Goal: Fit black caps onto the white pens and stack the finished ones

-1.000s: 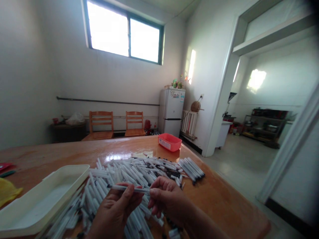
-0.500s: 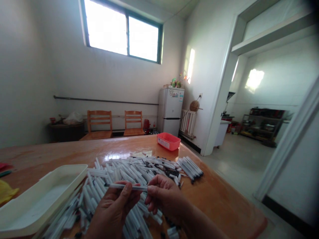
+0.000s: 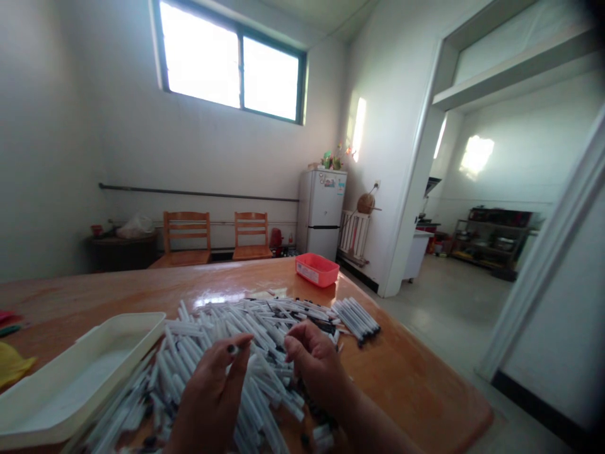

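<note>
A large loose pile of white pen barrels (image 3: 246,321) covers the middle of the orange wooden table (image 3: 416,372). My left hand (image 3: 212,391) is raised at the near edge of the pile, holding a white pen (image 3: 232,349) whose black tip shows by the fingers. The rest of that pen is mostly hidden by the hand. My right hand (image 3: 314,362) sits over the pile's right side, with fingers curled down among the barrels. Whether it grips one, I cannot tell. A small bundle of black-tipped pens (image 3: 357,321) lies side by side beyond it.
A cream plastic tray (image 3: 118,334) lies on the table to the left of my hands. A red plastic basket (image 3: 317,270) stands at the far edge. A yellow cloth (image 3: 12,366) lies at the left edge. Wooden chairs (image 3: 186,236) and a white refrigerator (image 3: 321,214) stand beyond the table.
The pen held level between both hands is gone from that position. My right hand has moved off it and down to the pile, and my left hand now holds a pen more upright.
</note>
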`<act>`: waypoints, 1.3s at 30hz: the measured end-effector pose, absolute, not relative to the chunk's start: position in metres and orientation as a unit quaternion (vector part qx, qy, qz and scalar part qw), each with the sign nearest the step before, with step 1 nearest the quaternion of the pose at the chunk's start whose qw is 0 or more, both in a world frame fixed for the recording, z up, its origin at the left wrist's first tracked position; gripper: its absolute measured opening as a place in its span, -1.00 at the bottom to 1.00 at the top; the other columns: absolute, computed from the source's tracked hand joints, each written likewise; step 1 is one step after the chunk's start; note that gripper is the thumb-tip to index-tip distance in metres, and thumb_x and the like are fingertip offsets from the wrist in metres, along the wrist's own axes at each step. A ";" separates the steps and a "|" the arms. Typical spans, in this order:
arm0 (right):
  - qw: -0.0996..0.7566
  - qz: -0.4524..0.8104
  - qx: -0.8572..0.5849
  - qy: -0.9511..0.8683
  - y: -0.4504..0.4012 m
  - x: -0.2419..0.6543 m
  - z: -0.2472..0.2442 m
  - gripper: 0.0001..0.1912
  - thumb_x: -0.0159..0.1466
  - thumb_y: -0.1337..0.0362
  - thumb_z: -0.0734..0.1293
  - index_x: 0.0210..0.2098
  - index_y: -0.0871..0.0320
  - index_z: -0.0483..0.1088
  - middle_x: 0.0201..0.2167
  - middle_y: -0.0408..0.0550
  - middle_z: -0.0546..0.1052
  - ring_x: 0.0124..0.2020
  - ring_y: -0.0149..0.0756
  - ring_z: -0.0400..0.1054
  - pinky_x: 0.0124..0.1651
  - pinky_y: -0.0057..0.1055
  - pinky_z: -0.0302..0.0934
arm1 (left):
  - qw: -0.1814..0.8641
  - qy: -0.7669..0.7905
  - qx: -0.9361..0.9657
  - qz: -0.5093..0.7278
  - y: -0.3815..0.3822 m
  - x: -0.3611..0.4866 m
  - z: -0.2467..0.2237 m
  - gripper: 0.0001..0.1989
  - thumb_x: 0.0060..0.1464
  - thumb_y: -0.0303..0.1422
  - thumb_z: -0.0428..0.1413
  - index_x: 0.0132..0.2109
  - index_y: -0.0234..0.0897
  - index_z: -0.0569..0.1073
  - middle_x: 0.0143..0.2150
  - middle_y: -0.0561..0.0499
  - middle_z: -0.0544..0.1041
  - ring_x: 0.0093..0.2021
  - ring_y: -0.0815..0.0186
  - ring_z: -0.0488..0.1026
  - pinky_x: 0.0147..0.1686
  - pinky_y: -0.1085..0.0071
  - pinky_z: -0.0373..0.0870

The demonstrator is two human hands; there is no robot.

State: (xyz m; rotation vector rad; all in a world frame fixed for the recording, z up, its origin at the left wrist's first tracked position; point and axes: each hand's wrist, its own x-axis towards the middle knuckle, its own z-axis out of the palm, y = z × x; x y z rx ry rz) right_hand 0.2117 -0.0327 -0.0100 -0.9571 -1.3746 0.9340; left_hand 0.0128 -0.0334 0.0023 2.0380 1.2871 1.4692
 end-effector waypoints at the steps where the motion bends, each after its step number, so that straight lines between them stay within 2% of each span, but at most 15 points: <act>1: 0.579 0.386 -0.403 -0.594 -0.035 0.212 -0.008 -0.69 0.33 0.02 0.29 -0.31 0.16 0.33 -0.48 -0.21 0.39 -0.58 -0.50 0.21 -0.53 -0.54 0.10 | 0.103 0.439 0.751 0.481 -0.032 0.011 0.000 -0.72 0.24 -0.23 0.05 0.03 -0.12 0.52 -0.04 -0.06 0.57 -0.01 0.10 0.49 0.01 0.18 0.41; 3: 0.573 0.365 -0.397 -0.618 -0.042 0.210 -0.003 -0.70 0.37 0.03 0.24 -0.31 0.15 0.33 -0.49 -0.21 0.37 -0.56 -0.47 0.20 -0.49 -0.51 0.10 | 0.015 0.426 0.803 0.417 -0.030 0.009 -0.004 -0.71 0.25 -0.31 0.02 0.07 -0.07 0.50 -0.08 -0.04 0.56 -0.03 0.12 0.46 -0.03 0.19 0.41; 6: 0.524 0.277 -0.424 -0.685 -0.052 0.207 0.006 -0.71 0.38 0.07 0.23 -0.33 0.15 0.38 -0.52 -0.21 0.36 -0.51 -0.44 0.22 -0.43 -0.48 0.07 | -0.056 0.431 0.837 0.331 -0.030 0.011 -0.010 -0.67 0.24 -0.39 0.02 0.10 -0.03 0.48 -0.14 -0.02 0.55 -0.07 0.14 0.45 -0.08 0.22 0.39; 10: 0.415 0.134 -0.496 -0.751 -0.063 0.205 0.016 -0.78 0.32 0.18 0.29 -0.41 0.14 0.42 -0.48 -0.16 0.48 -0.44 -0.40 0.32 -0.37 -0.44 0.02 | -0.100 0.442 0.851 0.264 -0.030 0.012 -0.015 -0.61 0.18 -0.46 0.07 0.12 -0.03 0.47 -0.15 -0.01 0.54 -0.06 0.11 0.44 -0.07 0.17 0.35; 14: 0.347 0.096 -0.535 -0.765 -0.067 0.206 0.020 -0.83 0.28 0.21 0.31 -0.38 0.13 0.46 -0.42 -0.12 0.57 -0.39 -0.36 0.40 -0.36 -0.44 0.03 | -0.122 0.416 0.870 0.236 -0.027 0.009 -0.017 -0.52 0.13 -0.48 0.11 0.17 0.02 0.43 -0.12 0.02 0.55 -0.04 0.12 0.44 -0.02 0.13 0.33; 16: 0.328 0.088 -0.547 -0.765 -0.068 0.208 0.021 -0.85 0.26 0.22 0.32 -0.38 0.13 0.47 -0.42 -0.11 0.59 -0.37 -0.35 0.42 -0.35 -0.45 0.04 | -0.137 0.386 0.880 0.239 -0.025 0.009 -0.018 -0.48 0.13 -0.47 0.12 0.21 0.02 0.39 -0.08 0.01 0.55 -0.02 0.11 0.44 0.01 0.12 0.33; 18: 0.318 0.081 -0.556 -0.763 -0.068 0.211 0.022 -0.87 0.24 0.23 0.32 -0.38 0.13 0.48 -0.42 -0.11 0.59 -0.37 -0.34 0.43 -0.35 -0.46 0.04 | -0.171 0.367 0.873 0.273 -0.025 0.011 -0.018 -0.46 0.15 -0.42 0.13 0.26 0.01 0.34 0.04 -0.04 0.52 0.09 0.05 0.40 0.09 0.05 0.30; 20: 0.327 0.071 -0.567 -0.753 -0.065 0.220 0.024 -0.87 0.25 0.24 0.32 -0.38 0.13 0.48 -0.42 -0.11 0.59 -0.38 -0.35 0.42 -0.35 -0.46 0.05 | -0.210 0.366 0.846 0.327 -0.026 0.013 -0.016 -0.45 0.17 -0.35 0.13 0.30 -0.04 0.29 0.19 -0.11 0.43 0.23 -0.04 0.29 0.18 -0.04 0.23; 22: 0.355 0.051 -0.584 -0.728 -0.057 0.238 0.027 -0.83 0.29 0.22 0.29 -0.35 0.13 0.49 -0.41 -0.11 0.58 -0.38 -0.36 0.41 -0.33 -0.47 0.07 | -0.229 0.372 0.818 0.374 -0.026 0.014 -0.012 -0.45 0.19 -0.32 0.13 0.31 -0.08 0.27 0.25 -0.15 0.37 0.30 -0.08 0.22 0.22 -0.09 0.18; 26: 0.404 -0.006 -0.670 -0.623 -0.029 0.299 0.026 -0.71 0.35 0.11 0.22 -0.28 0.11 0.52 -0.39 -0.11 0.58 -0.35 -0.35 0.43 -0.30 -0.49 0.13 | -0.227 0.378 0.799 0.410 -0.026 0.013 -0.007 -0.49 0.20 -0.30 0.11 0.28 -0.12 0.29 0.25 -0.18 0.37 0.32 -0.07 0.21 0.24 -0.08 0.19; 32: 0.355 -0.053 -0.801 -0.479 -0.004 0.385 0.001 -0.68 0.31 0.11 0.23 -0.27 0.13 0.58 -0.30 0.03 0.59 -0.25 -0.23 0.45 -0.27 -0.46 0.18 | -0.221 0.377 0.814 0.384 -0.025 0.014 -0.011 -0.52 0.21 -0.26 0.09 0.26 -0.09 0.31 0.26 -0.12 0.38 0.33 -0.03 0.20 0.23 -0.04 0.21; 39: 0.291 -0.036 -0.863 -0.412 -0.001 0.411 -0.032 -0.70 0.26 0.13 0.26 -0.21 0.02 0.61 -0.26 0.01 0.60 -0.21 -0.18 0.45 -0.24 -0.41 0.21 | -0.209 0.383 0.823 0.363 -0.024 0.014 -0.014 -0.53 0.21 -0.23 0.08 0.25 -0.11 0.34 0.27 -0.12 0.36 0.35 -0.02 0.18 0.23 -0.01 0.22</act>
